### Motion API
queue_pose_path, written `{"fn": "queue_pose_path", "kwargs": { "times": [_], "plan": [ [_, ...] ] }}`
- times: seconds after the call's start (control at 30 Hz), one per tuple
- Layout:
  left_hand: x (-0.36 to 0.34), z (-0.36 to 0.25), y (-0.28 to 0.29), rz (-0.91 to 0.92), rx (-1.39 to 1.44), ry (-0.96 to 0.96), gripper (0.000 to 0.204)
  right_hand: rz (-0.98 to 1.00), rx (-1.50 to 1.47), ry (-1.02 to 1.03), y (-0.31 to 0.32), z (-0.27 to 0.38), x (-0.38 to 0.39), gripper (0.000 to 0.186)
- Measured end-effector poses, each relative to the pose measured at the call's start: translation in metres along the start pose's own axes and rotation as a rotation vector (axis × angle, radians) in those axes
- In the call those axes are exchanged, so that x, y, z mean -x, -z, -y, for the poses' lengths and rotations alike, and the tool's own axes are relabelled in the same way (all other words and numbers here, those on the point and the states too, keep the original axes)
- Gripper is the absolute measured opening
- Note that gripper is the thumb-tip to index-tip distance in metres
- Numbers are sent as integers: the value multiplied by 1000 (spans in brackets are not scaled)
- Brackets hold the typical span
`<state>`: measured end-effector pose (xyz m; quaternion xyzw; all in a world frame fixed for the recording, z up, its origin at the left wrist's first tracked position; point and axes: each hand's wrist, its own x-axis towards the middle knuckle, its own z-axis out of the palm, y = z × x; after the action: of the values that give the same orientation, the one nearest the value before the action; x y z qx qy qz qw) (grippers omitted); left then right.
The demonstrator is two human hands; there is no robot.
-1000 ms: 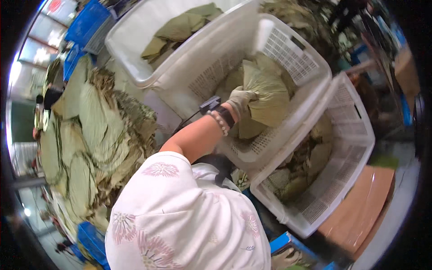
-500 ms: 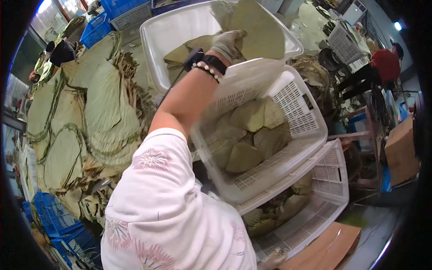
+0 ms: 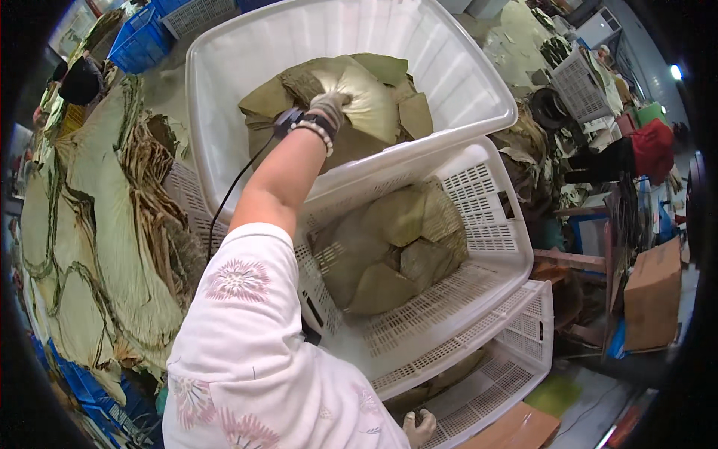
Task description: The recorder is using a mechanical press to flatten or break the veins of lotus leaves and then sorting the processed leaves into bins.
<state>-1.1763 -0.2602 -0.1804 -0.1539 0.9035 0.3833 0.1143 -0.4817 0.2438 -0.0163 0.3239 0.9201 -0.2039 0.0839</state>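
Note:
My left hand (image 3: pixel 333 107), in a pale glove with a dark band and bead bracelet at the wrist, reaches into a large white tub (image 3: pixel 217 112). Its fingers are closed on a big pale-green dried leaf (image 3: pixel 366 101), and creases run out from the grip. More olive leaves (image 3: pixel 266 101) lie under and around it. Low in the view, my gloved right hand (image 3: pixel 420 428) is beside the lowest white crate (image 3: pixel 490 400). Its fingers are curled, but what they hold, if anything, is hidden.
A slotted white crate (image 3: pixel 479 202) with flat leaves (image 3: pixel 389 288) stands between tub and lowest crate. Stacked dried leaves (image 3: pixel 112 217) fill the left. Blue crates (image 3: pixel 142 45) stand at far left. Cardboard (image 3: pixel 516 430) lies near right; a person in red (image 3: pixel 652 150) is beyond.
The leaf held up by my left hand is now lowered onto the leaves in the tub. My head view has shifted, so the tub appears larger and lower.

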Motion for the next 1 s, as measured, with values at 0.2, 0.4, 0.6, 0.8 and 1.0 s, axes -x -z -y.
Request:
{"fn": "queue_pose_path", "kwargs": {
  "times": [0.2, 0.4, 0.6, 0.8, 1.0],
  "plan": [
    [-39, -120, -6, -239, 923, 180, 48, 77, 71, 5, 3, 21, -21, 50],
    [-67, -41, -5, -434, 582, -191, 33, 136, 49, 192, 1, 36, -57, 50],
    [64, -138, -61, -302, 927, -266, 18, 76, 78, 205, -13, 15, -58, 37],
    [350, -208, -56, 204, 1160, -566, 26, 147, -55, 461, -45, 11, -110, 33],
    [569, -126, -27, 398, -166, -976, 28, 210, -84, 693, -81, 30, -132, 36]
  ]
}}
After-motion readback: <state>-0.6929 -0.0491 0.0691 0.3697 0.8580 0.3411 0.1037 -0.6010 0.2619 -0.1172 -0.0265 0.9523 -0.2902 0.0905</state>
